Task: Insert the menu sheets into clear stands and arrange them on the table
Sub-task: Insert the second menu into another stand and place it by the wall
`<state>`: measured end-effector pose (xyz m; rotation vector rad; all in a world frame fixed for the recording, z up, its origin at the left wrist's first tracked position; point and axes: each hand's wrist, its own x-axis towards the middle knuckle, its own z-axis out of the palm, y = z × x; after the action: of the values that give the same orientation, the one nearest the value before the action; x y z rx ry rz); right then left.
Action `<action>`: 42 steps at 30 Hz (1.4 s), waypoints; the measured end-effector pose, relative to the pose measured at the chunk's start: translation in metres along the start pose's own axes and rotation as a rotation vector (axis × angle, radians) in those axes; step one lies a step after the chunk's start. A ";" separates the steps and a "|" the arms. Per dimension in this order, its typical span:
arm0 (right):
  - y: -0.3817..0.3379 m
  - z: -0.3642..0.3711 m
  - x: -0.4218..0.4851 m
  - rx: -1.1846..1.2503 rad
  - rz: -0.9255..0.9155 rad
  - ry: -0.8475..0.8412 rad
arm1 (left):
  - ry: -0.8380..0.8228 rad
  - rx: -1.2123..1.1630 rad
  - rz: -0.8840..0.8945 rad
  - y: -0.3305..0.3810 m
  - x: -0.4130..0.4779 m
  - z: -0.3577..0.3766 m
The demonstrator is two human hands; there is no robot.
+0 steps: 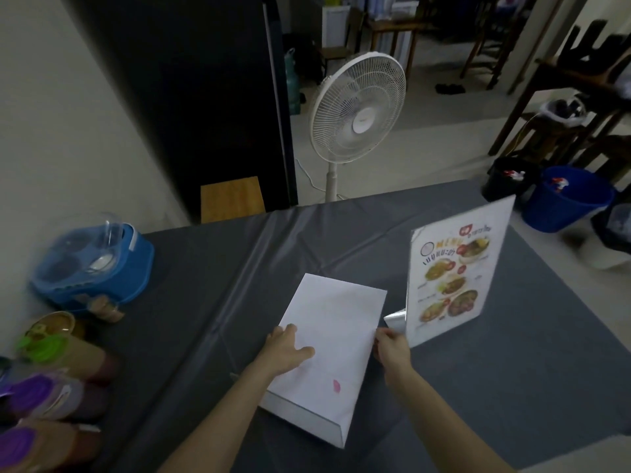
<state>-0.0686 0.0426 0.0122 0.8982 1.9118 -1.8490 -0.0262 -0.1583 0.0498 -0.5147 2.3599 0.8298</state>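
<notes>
A clear stand (459,268) with a colourful menu sheet inside it stands upright on the grey table (211,268), right of centre. In front of me a second stand (327,343) lies tilted on the table, showing only the white back of a sheet with a small pink mark. My left hand (285,349) rests flat on its left edge, fingers spread. My right hand (389,348) pinches its right edge, close to the foot of the upright stand. A white paper corner (396,319) pokes out between the two stands.
A blue condiment caddy (92,264) with a clear lid sits at the table's left. Sauce bottles with green and purple caps (51,377) lie along the near left edge. Beyond the far edge stand a white pedestal fan (356,107), a blue bucket (563,199) and dark bins.
</notes>
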 end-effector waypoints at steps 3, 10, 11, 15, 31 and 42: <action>-0.010 0.000 -0.011 0.100 -0.070 -0.087 | -0.075 -0.062 0.105 0.021 -0.014 0.003; -0.038 0.013 -0.036 0.273 -0.168 -0.303 | 0.025 0.063 0.165 0.063 -0.042 0.006; -0.041 0.017 -0.037 0.276 -0.178 -0.327 | 0.089 0.149 0.166 0.066 -0.045 0.006; -0.049 0.026 -0.040 0.223 -0.204 -0.434 | 0.336 0.277 0.205 0.073 -0.057 0.003; -0.032 0.026 -0.034 -0.332 -0.150 -0.468 | 0.544 -0.713 0.312 0.053 -0.135 -0.023; -0.090 0.008 -0.050 -0.099 -0.452 -0.441 | 0.580 -1.008 0.247 0.023 -0.142 -0.043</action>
<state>-0.0908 0.0286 0.1121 0.0046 1.9930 -1.9540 0.0527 -0.1471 0.1765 -0.9583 2.3553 2.2593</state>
